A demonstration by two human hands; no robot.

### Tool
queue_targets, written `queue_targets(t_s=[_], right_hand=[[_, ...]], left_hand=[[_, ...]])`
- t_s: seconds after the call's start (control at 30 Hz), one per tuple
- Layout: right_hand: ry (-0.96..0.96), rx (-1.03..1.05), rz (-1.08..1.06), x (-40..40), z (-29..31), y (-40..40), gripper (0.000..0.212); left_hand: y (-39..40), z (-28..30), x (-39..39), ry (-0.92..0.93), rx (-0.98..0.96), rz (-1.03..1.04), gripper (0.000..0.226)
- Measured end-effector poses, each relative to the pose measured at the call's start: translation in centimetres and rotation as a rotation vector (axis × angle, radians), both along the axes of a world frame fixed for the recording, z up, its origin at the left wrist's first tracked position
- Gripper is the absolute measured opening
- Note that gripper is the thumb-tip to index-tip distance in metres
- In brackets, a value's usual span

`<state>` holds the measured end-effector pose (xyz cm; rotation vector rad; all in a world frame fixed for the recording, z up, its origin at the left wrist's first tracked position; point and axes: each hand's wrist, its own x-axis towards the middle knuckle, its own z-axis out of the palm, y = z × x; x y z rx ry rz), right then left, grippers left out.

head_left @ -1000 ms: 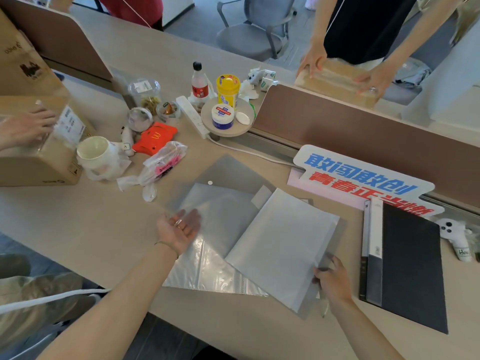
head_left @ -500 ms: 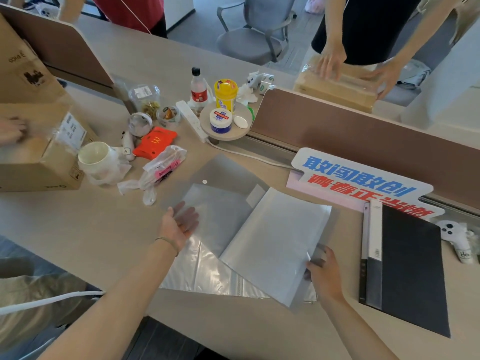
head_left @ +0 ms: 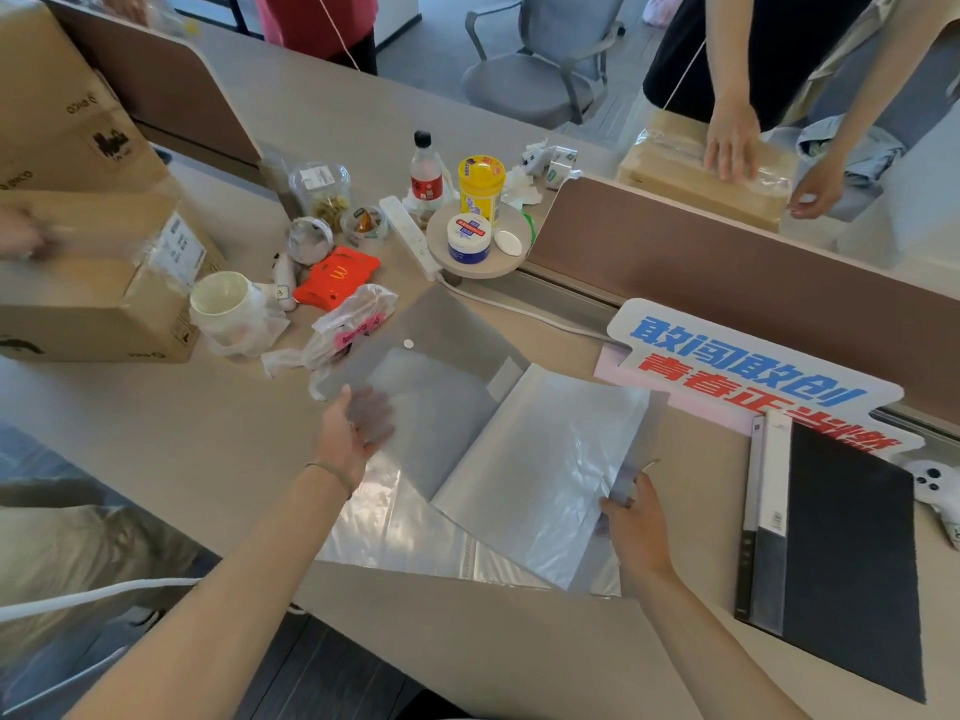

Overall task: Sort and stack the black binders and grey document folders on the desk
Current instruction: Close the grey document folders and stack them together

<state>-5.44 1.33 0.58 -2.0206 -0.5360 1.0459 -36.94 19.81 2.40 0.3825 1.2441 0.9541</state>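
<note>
Two translucent grey document folders lie overlapping in the middle of the desk. The far one [head_left: 441, 366] has a white snap button. My left hand [head_left: 348, 433] has its fingers slid under that folder's left edge, showing through the plastic. The near folder [head_left: 540, 470] is tilted across it, and my right hand [head_left: 631, 522] pinches its right edge. A clear plastic sleeve [head_left: 395, 532] lies beneath both. The black binder [head_left: 841, 553] with a white spine lies flat at the right, apart from both hands.
A cardboard box [head_left: 98, 283] stands at the left, with a cup, bags and snack clutter [head_left: 337, 272] behind the folders. A blue and red sign [head_left: 748, 366] leans by the brown divider [head_left: 727, 272]. A white controller [head_left: 935, 485] lies far right. Other people's hands work across the desk.
My left hand slid forward from the folder's near edge and under its left edge. My right hand pushed the near folder a little to the left and up.
</note>
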Motion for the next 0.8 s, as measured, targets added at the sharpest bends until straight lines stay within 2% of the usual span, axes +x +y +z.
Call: queue_targets(t_s=[0.07,0.27,0.4,0.47,0.57,0.6,0.73,0.8], right_hand=[[0.028,0.007,0.0,0.0,0.0,0.1,0.047],[0.017,0.069,0.023,-1.0,2.6,0.8,0.049],[-0.141,0.18,0.111,-2.4,4.8,1.9,0.078],[-0.239,0.216,0.208,-3.1,6.0,3.1,0.065],[-0.428,0.163,0.367,-4.4,7.9,5.7,0.026],[-0.459,0.143,0.407,-5.1,8.8,6.8,0.029],[-0.599,0.038,0.53,-8.1,12.0,11.6,0.076],[-0.62,-0.025,0.568,-9.1,12.5,13.4,0.079]], left_hand=[[-0.6,1.2,0.6,0.004,0.045,-0.027,0.039],[-3.5,4.2,3.3,-0.028,0.139,-0.092,0.068],[-5.5,5.6,5.2,0.059,0.215,-0.143,0.07],[-6.3,6.0,6.0,0.107,0.259,-0.167,0.066],[-7.3,6.3,6.8,0.134,0.287,-0.202,0.066],[-7.6,6.4,7.0,0.133,0.285,-0.208,0.069],[-9.0,6.7,7.5,0.098,0.291,-0.293,0.077],[-9.5,6.9,7.7,0.057,0.278,-0.318,0.073]])
